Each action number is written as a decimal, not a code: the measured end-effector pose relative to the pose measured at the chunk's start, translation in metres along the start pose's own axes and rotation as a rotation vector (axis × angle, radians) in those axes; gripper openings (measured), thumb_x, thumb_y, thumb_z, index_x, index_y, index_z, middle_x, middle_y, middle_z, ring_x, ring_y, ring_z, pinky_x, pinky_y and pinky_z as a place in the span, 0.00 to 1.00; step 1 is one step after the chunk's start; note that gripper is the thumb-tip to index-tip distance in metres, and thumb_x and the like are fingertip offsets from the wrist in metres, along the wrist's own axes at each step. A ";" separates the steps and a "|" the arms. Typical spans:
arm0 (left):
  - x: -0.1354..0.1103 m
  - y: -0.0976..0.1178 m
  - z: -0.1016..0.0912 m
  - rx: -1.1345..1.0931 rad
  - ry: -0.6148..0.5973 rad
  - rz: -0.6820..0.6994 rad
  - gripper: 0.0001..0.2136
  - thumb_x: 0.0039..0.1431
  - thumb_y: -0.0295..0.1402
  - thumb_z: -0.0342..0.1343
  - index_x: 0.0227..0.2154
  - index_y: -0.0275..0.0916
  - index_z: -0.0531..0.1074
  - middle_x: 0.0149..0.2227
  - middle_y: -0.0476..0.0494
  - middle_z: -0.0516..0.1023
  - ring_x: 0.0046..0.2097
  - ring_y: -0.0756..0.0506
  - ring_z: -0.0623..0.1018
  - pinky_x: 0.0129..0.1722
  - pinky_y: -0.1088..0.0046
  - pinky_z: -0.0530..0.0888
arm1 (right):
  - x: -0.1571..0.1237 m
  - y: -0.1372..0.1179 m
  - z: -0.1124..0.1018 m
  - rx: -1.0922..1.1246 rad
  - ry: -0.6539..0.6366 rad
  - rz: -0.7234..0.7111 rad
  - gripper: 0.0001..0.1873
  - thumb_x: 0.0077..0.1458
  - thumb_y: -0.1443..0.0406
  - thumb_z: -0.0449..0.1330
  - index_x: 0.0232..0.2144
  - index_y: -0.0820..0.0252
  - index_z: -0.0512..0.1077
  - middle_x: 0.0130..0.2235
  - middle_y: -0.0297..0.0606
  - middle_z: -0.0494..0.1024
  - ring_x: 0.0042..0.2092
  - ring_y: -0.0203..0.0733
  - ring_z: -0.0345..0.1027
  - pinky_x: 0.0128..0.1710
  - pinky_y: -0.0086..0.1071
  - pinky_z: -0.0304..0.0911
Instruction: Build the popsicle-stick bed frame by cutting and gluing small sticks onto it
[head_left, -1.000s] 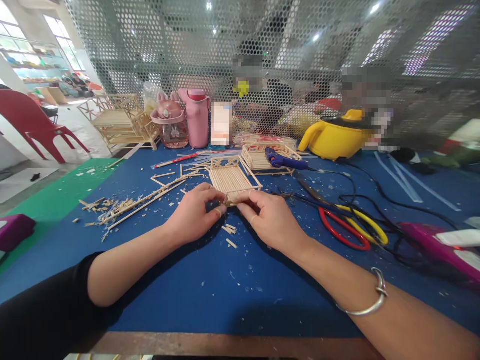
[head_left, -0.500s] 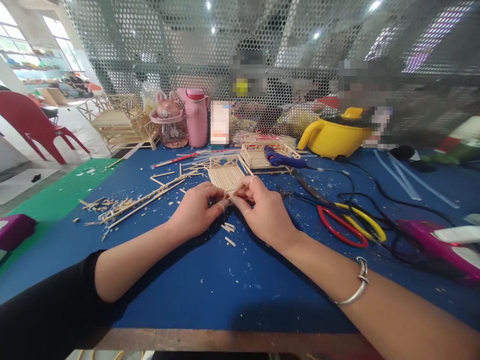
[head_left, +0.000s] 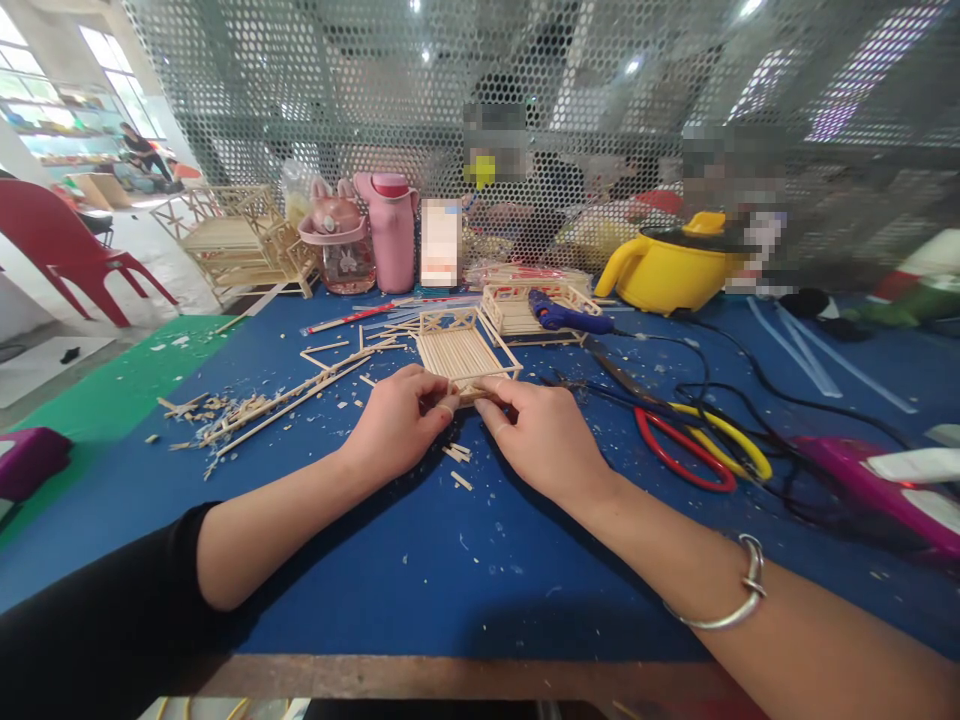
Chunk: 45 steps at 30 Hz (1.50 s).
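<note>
A small frame of thin wooden sticks (head_left: pixel 457 352) lies flat on the blue table (head_left: pixel 480 570). My left hand (head_left: pixel 397 420) and my right hand (head_left: pixel 536 430) meet at the frame's near edge. The fingers of both are closed in a pinch on that edge. A silver bangle (head_left: pixel 739 590) circles my right wrist. Short offcuts of stick (head_left: pixel 457 465) lie just below my hands.
A blue glue gun (head_left: pixel 562 318) rests on a second stick frame behind. Red and yellow-handled cutters (head_left: pixel 701 450) and black cables lie to the right, with a purple tool (head_left: pixel 877 480) beyond. Loose sticks (head_left: pixel 270 405), pink bottles (head_left: pixel 390 235), a yellow pot (head_left: pixel 667 270) and a mesh screen with people behind it.
My right hand lifted over the frame's near edge half a second ago and has come back down beside my left hand. The frame has barely shifted.
</note>
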<state>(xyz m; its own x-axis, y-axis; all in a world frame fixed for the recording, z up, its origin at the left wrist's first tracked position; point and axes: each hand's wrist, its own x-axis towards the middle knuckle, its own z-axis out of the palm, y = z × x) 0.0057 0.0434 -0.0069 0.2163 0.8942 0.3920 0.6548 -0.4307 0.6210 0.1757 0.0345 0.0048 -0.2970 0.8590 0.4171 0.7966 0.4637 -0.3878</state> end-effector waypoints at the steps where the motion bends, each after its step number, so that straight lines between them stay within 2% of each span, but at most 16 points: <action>1: 0.000 0.000 0.000 0.001 -0.003 0.000 0.03 0.53 0.27 0.54 0.27 0.38 0.72 0.32 0.47 0.73 0.31 0.50 0.72 0.32 0.73 0.69 | 0.000 0.000 0.000 0.018 -0.004 -0.018 0.15 0.56 0.67 0.54 0.44 0.53 0.75 0.40 0.38 0.81 0.40 0.45 0.74 0.42 0.37 0.66; 4: 0.000 -0.001 0.000 0.017 -0.006 0.006 0.04 0.54 0.28 0.54 0.28 0.37 0.73 0.31 0.46 0.73 0.32 0.49 0.71 0.32 0.72 0.68 | -0.001 0.001 0.001 0.056 -0.008 -0.068 0.16 0.56 0.68 0.54 0.46 0.53 0.74 0.42 0.38 0.80 0.42 0.45 0.74 0.43 0.37 0.67; 12: 0.000 -0.001 -0.002 0.025 -0.012 0.022 0.04 0.54 0.27 0.53 0.29 0.38 0.74 0.32 0.46 0.74 0.33 0.48 0.72 0.34 0.72 0.69 | 0.000 0.003 -0.005 0.035 0.033 -0.034 0.15 0.55 0.66 0.55 0.44 0.51 0.75 0.37 0.35 0.81 0.35 0.41 0.74 0.36 0.33 0.66; 18: 0.000 -0.002 -0.002 0.029 -0.008 0.025 0.04 0.54 0.28 0.54 0.29 0.38 0.74 0.34 0.45 0.76 0.34 0.48 0.73 0.34 0.71 0.69 | 0.000 0.001 -0.013 -0.027 -0.108 -0.037 0.10 0.51 0.66 0.58 0.36 0.52 0.78 0.26 0.32 0.79 0.27 0.38 0.70 0.28 0.31 0.61; 22: 0.000 -0.002 -0.001 0.025 -0.008 0.032 0.05 0.55 0.29 0.53 0.30 0.38 0.74 0.34 0.45 0.76 0.34 0.48 0.74 0.34 0.71 0.70 | -0.002 0.000 -0.014 -0.010 -0.146 -0.091 0.07 0.51 0.65 0.59 0.31 0.54 0.78 0.30 0.33 0.79 0.30 0.37 0.70 0.30 0.31 0.60; 26: 0.000 -0.001 -0.002 0.024 -0.011 0.033 0.05 0.56 0.30 0.53 0.30 0.38 0.74 0.33 0.45 0.76 0.33 0.48 0.74 0.34 0.71 0.70 | -0.002 0.003 -0.005 -0.036 -0.291 -0.146 0.07 0.52 0.65 0.60 0.32 0.53 0.79 0.33 0.36 0.80 0.35 0.40 0.71 0.35 0.32 0.62; 30: 0.000 -0.001 -0.002 0.011 -0.014 0.031 0.05 0.55 0.30 0.53 0.30 0.38 0.74 0.34 0.45 0.76 0.34 0.48 0.74 0.34 0.71 0.70 | -0.002 0.003 -0.001 -0.098 -0.292 -0.150 0.07 0.53 0.67 0.58 0.28 0.56 0.77 0.31 0.36 0.79 0.34 0.40 0.71 0.33 0.32 0.61; 35: 0.001 -0.001 -0.002 0.017 -0.012 0.027 0.05 0.55 0.29 0.53 0.30 0.37 0.75 0.34 0.45 0.76 0.34 0.48 0.74 0.35 0.71 0.70 | -0.004 -0.003 -0.005 -0.177 -0.324 -0.242 0.08 0.53 0.68 0.57 0.26 0.58 0.76 0.29 0.36 0.78 0.32 0.40 0.71 0.30 0.31 0.59; 38: 0.001 -0.001 -0.002 0.021 -0.010 0.024 0.05 0.55 0.28 0.54 0.30 0.38 0.75 0.33 0.45 0.76 0.34 0.48 0.74 0.35 0.71 0.70 | -0.002 -0.004 -0.007 -0.107 -0.210 -0.223 0.08 0.54 0.68 0.56 0.27 0.58 0.76 0.30 0.36 0.78 0.32 0.39 0.71 0.31 0.31 0.60; 42: 0.000 -0.003 -0.001 0.012 -0.002 0.025 0.05 0.54 0.29 0.54 0.30 0.38 0.75 0.33 0.46 0.75 0.33 0.48 0.74 0.34 0.71 0.70 | 0.004 -0.002 -0.008 0.011 0.123 -0.151 0.08 0.55 0.66 0.56 0.30 0.58 0.76 0.33 0.36 0.79 0.35 0.38 0.71 0.36 0.31 0.62; 45: 0.000 -0.004 0.000 0.008 0.002 0.023 0.05 0.55 0.30 0.54 0.30 0.38 0.75 0.33 0.46 0.75 0.33 0.49 0.74 0.33 0.72 0.70 | 0.007 0.000 -0.005 0.027 0.220 -0.134 0.08 0.54 0.67 0.56 0.28 0.58 0.75 0.31 0.36 0.79 0.33 0.38 0.71 0.35 0.30 0.63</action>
<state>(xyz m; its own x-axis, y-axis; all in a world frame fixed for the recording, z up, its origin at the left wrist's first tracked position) 0.0028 0.0453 -0.0091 0.2299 0.8838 0.4075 0.6558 -0.4500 0.6061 0.1762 0.0390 0.0122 -0.2748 0.7230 0.6338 0.7424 0.5784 -0.3380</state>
